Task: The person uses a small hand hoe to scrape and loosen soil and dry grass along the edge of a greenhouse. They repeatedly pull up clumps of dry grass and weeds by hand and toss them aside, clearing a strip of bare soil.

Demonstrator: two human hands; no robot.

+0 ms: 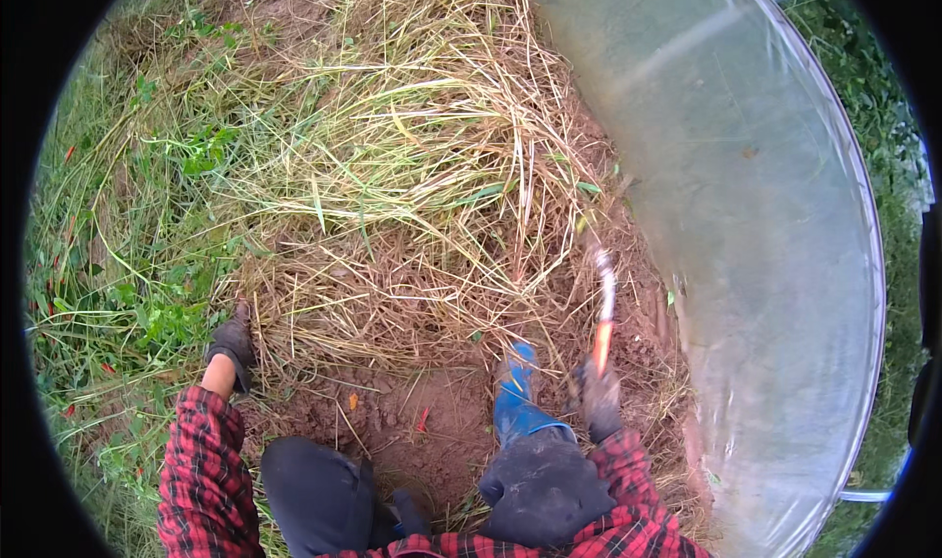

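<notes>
My left hand, in a dark glove, reaches to the left edge of a heap of cut grass and straw. Its fingers are partly hidden by the stalks, so I cannot tell whether they grip any. In my right hand, also gloved, is a hand tool with an orange handle and a curved metal end, probably a sickle. The tool's tip is blurred and lies near the right edge of the heap. Longer, greener stalks lie over the heap farther up.
Clear plastic sheeting on a curved frame runs along the right. Green plants with red chili-like pods grow at left. Between my legs is reddish soil, and my blue boot stands at the heap's near edge.
</notes>
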